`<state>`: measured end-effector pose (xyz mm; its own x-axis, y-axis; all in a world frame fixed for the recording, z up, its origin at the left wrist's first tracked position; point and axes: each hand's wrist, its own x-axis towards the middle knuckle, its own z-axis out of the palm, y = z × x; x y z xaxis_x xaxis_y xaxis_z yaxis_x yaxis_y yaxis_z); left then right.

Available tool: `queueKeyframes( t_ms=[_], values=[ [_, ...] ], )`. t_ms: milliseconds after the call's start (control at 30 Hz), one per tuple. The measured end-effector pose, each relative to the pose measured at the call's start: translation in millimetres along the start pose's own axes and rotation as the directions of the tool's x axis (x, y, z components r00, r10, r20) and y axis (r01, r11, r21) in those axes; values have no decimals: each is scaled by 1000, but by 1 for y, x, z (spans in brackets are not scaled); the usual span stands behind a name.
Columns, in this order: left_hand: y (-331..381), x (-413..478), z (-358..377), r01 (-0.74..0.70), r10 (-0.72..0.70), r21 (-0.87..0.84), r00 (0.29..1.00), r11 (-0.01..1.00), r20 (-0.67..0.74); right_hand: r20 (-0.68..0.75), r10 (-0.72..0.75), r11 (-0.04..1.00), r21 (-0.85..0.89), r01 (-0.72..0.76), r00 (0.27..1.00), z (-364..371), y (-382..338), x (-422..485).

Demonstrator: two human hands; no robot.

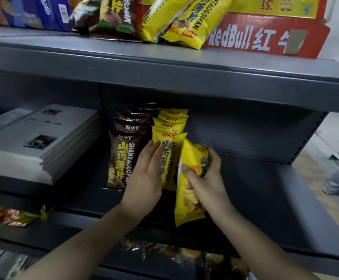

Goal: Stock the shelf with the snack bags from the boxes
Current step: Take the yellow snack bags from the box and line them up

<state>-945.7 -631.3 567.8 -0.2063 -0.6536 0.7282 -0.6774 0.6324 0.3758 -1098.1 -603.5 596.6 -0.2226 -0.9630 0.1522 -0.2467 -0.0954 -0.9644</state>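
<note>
Yellow snack bag (186, 205), clasped in the right grip (207, 178), hangs at the shelf (255, 178) front. The left grip (144, 174), fingers straight, presses flat on the yellow row (171, 126) beside the brown row (124, 156). Placing is in hand; next, the bag likely needs standing upright before that row.

Held bag (186, 199) gripped in right hand (207, 178), just right of left hand (144, 178). Behind hands, two rows stood on shelf (255, 188): left row (122, 158) beside left hand, right row (170, 126) touched by it. Booklet stack (33, 144) placed far left; loose bags (186, 21) laid above.
</note>
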Motion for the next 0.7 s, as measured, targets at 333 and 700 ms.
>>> queueKeyframes(
  t_ms=[333,700],
  values=[
    [-55,-27,-22,278,-326,397,944,875,59,-313,-282,835,-545,71,907,105,14,27],
    [-86,-23,-29,471,-470,48,858,881,209,-431,-352,815,-578,45,831,134,21,42]
  ],
)
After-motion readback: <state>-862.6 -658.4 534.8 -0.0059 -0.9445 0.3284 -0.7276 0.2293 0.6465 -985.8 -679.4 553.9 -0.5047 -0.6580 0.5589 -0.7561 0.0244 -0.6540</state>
